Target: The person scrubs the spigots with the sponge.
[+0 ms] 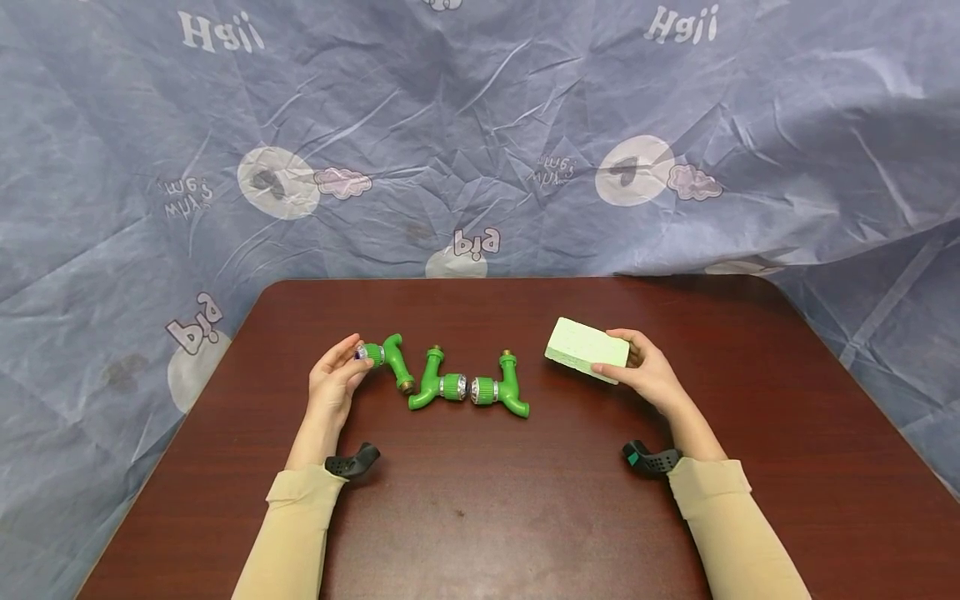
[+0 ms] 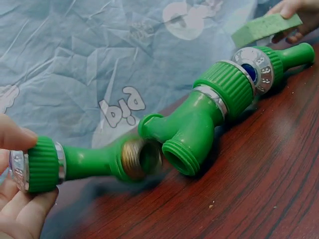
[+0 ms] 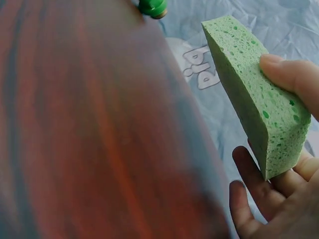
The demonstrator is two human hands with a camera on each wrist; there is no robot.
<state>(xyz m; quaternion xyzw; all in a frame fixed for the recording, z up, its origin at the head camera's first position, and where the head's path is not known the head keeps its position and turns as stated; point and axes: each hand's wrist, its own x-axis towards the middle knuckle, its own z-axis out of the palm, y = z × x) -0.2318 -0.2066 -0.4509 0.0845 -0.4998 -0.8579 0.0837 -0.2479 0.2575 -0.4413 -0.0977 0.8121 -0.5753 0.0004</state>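
Note:
Three green taps are at the middle left of the table in the head view. My left hand [image 1: 335, 379] pinches the ribbed knob of the leftmost tap [image 1: 397, 360], thumb on top and fingers beneath; its brass threaded end points toward the neighbouring tap. That middle tap [image 1: 431, 379] and the right tap [image 1: 510, 385] lie on the table with their knobs facing each other, almost end to end. My right hand [image 1: 647, 371] grips a pale green sponge [image 1: 581, 346] by its right end, thumb on one face and fingers on the other. Pores show on the sponge [image 3: 244, 64] in the right wrist view.
The dark red wooden table [image 1: 480, 500] has a far edge against a hanging grey-blue printed cloth [image 1: 450, 125]. Black straps [image 1: 356, 461] with camera mounts sit at both wrists, by the cream sleeves [image 1: 296, 521].

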